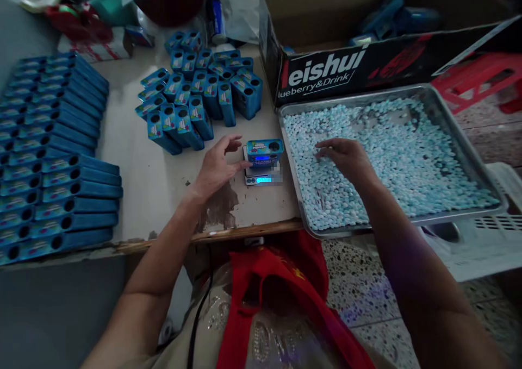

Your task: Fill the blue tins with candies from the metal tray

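Covering some pellets [416, 162], the right hand [350, 160] conceals whether its fingers [331, 144] pinch any; the left hand's [216, 165] stand apart.

Left hand [216, 168] mid-frame, thumb [241, 166] and fingers [231, 139] kinda spread; right hand [348, 158] right of centre, fingers bent, pointing left. Both forearms [169, 260] angle up from below.

Dim light; a small rectangular blue display [263, 180] glows; shadow fills the large black cardboard box [391, 70]; edges blur.

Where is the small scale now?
The scale sits near the head view's centre, under a blue box, between the hands, left of the metal tray.
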A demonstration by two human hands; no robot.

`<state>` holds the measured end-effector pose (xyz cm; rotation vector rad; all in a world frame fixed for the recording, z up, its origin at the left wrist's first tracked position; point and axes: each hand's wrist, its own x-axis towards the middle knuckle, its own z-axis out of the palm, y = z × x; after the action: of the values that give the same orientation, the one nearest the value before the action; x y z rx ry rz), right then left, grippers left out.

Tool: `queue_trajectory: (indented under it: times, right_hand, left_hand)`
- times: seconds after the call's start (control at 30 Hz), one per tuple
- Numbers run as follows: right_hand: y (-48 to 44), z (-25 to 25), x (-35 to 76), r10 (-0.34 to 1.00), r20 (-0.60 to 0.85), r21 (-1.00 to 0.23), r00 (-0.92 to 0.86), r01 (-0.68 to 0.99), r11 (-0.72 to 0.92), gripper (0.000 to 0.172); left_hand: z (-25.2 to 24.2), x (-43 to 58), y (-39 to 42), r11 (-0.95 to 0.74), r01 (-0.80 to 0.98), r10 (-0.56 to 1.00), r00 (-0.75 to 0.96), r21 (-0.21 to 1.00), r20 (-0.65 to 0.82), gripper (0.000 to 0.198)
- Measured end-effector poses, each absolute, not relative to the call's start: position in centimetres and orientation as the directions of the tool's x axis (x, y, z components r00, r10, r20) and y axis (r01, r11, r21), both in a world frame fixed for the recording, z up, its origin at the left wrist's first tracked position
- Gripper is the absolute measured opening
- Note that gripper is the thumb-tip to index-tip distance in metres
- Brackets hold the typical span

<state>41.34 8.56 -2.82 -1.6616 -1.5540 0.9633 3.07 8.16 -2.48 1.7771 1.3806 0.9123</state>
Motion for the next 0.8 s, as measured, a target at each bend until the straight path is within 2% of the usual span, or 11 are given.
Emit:
queue_trajectory:
  times: [0.1,0.17,0.27,0.37,0.4,0.47,0.53,0.6,0.7,0.8]
  right_hand:
    - [8.7,-1.9,41.2,0.986,-0.046,-0.913,0.158,0.395,-0.106,0.009]
    - [9.2,-1.3,40.6,0.964,-0.175,-0.957,0.2,0.197,-0.215,0.007]
    - [10.1,-0.2,39.6,0.904,-0.415,-0.906,0.107,-0.144,-0.399,0.018]
    - [10.4,1.1,38.7,0.879,-0.476,-0.839,0.005,-0.302,-0.453,0.017]
    - [10.4,1.6,38.3,0.885,-0.464,-0.846,-0.022,-0.286,-0.451,0.015]
    - [10.3,2.9,37.5,0.906,-0.413,-0.895,-0.093,-0.142,-0.422,0.013]
    - [10.5,4.5,36.4,0.933,-0.318,-0.947,-0.167,0.105,-0.303,0.009]
    - [11.0,6.1,34.9,0.949,-0.199,-0.915,-0.243,0.392,-0.092,0.006]
    - [12.0,8.0,32.1,0.915,-0.043,-0.67,-0.401,0.691,0.272,0.009]
    - [12.4,8.8,29.6,0.859,-0.037,-0.428,-0.511,0.784,0.449,0.018]
  left_hand:
    - [-2.8,2.7,8.5,-0.177,0.452,0.981,0.156,0.874,0.118,0.072]
    - [-2.8,2.6,8.8,-0.181,0.437,0.981,0.147,0.881,0.128,0.072]
    - [-2.7,2.0,9.0,-0.188,0.44,0.98,0.137,0.878,0.141,0.071]
    - [-2.6,1.0,8.9,-0.179,0.465,0.983,0.114,0.867,0.142,0.07]
    - [-2.6,0.6,8.7,-0.17,0.472,0.985,0.105,0.865,0.137,0.069]
    - [-2.6,0.1,8.3,-0.147,0.478,0.989,0.098,0.866,0.114,0.068]
    - [-2.7,-0.2,7.8,-0.126,0.476,0.99,0.11,0.871,0.083,0.066]
    - [-2.8,-0.3,7.5,-0.123,0.476,0.988,0.138,0.871,0.064,0.064]
    - [-2.7,-0.2,7.6,-0.152,0.495,0.982,0.171,0.855,0.075,0.063]
    - [-2.2,0.2,8.0,-0.188,0.522,0.977,0.183,0.832,0.106,0.066]
